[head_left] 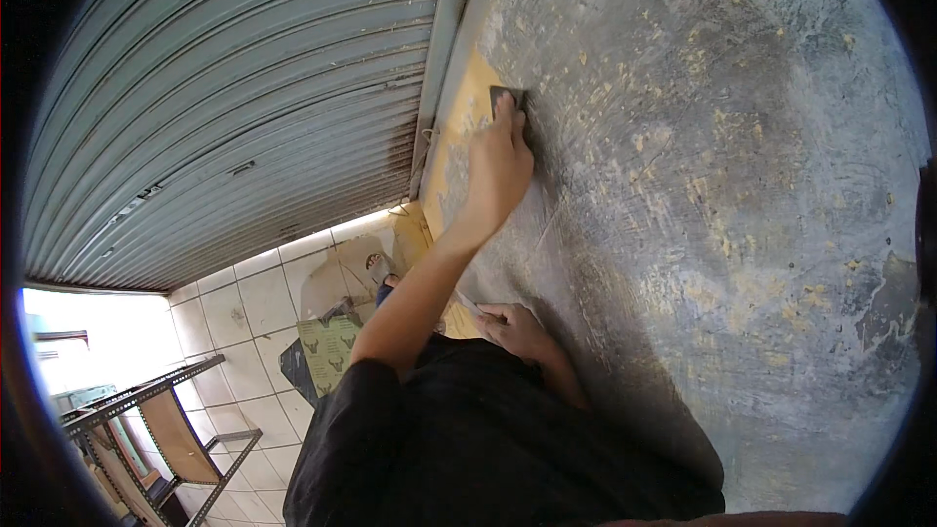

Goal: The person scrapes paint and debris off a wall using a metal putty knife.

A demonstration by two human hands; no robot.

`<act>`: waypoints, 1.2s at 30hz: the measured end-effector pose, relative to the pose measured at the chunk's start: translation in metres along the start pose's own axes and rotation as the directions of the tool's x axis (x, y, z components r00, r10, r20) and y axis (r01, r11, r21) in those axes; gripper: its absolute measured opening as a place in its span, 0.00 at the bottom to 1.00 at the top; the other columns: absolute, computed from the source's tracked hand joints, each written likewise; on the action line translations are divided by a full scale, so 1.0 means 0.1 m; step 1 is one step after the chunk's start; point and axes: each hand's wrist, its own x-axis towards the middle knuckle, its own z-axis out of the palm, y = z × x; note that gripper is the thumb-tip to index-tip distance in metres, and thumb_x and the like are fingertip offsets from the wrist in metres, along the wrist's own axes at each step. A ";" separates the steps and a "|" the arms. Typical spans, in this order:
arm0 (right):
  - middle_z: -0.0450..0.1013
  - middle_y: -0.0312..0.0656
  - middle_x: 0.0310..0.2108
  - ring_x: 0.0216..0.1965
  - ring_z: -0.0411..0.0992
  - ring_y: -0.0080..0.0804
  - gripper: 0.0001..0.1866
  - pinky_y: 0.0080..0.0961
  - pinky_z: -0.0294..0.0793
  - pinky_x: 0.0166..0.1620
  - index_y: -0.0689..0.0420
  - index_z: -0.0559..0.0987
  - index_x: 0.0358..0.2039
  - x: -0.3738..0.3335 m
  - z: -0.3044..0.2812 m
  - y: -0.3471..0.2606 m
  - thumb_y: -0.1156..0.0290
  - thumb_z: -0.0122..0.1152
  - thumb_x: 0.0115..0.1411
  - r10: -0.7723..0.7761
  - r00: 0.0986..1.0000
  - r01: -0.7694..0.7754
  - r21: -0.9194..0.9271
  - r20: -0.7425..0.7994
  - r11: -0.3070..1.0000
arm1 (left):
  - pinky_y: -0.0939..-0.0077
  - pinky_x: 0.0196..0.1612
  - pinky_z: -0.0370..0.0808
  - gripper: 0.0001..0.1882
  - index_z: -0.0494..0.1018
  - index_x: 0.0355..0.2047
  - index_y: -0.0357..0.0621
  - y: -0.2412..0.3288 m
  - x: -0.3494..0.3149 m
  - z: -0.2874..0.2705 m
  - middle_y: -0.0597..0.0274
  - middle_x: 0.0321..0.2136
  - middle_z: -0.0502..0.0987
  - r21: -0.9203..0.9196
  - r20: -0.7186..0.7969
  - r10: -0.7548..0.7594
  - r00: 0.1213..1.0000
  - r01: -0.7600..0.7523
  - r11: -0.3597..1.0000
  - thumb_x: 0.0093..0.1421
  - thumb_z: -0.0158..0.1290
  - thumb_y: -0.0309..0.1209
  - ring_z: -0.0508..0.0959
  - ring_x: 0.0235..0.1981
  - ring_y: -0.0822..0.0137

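Note:
My left hand (501,171) reaches up the wall (703,166) beside the shutter's frame. Its fingers press a small dark flat piece (504,95) against the surface; its exact kind is not clear. Lower down, close to my body, my right hand (517,330) is curled near the wall's base, and a thin pale piece (468,304) sticks out from its fingers. The wall is rough and grey, with scraped yellow patches and a yellow strip along its left edge. My dark shirt hides part of the right forearm.
A ribbed metal roller shutter (254,88) stands to the left. Printed yellow-green sheets (330,349), like sandpaper backing, lie on the tiled floor (264,303). A perforated metal rack (166,410) stands at lower left. My foot (379,267) shows near the shutter's base.

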 end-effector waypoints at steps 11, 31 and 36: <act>0.81 0.53 0.34 0.34 0.77 0.32 0.23 0.32 0.74 0.42 0.65 0.80 0.53 0.01 0.00 -0.04 0.59 0.58 0.68 -0.066 0.997 0.067 -0.049 0.028 0.997 | 0.43 0.40 0.78 0.19 0.67 0.56 0.21 0.02 -0.06 0.07 0.21 0.44 0.74 -0.075 -0.093 -0.007 0.996 0.000 0.997 0.68 0.45 0.24 0.78 0.40 0.29; 0.77 0.49 0.27 0.29 0.73 0.29 0.23 0.32 0.72 0.37 0.65 0.80 0.51 0.14 0.08 0.33 0.57 0.57 0.68 -0.115 0.993 0.115 -0.054 0.012 0.992 | 0.46 0.28 0.75 0.19 0.66 0.55 0.24 -0.24 -0.66 0.50 0.22 0.35 0.76 0.024 -0.189 0.206 0.960 -0.205 0.978 0.68 0.46 0.25 0.78 0.28 0.30; 0.79 0.51 0.31 0.33 0.75 0.27 0.22 0.29 0.74 0.41 0.64 0.79 0.55 -0.01 -0.01 -0.20 0.60 0.58 0.68 -0.028 1.000 0.028 -0.031 0.001 0.999 | 0.49 0.30 0.79 0.26 0.61 0.63 0.24 -0.22 0.08 0.02 0.19 0.48 0.73 -0.015 -0.001 0.061 0.998 -0.061 0.998 0.67 0.48 0.24 0.80 0.31 0.30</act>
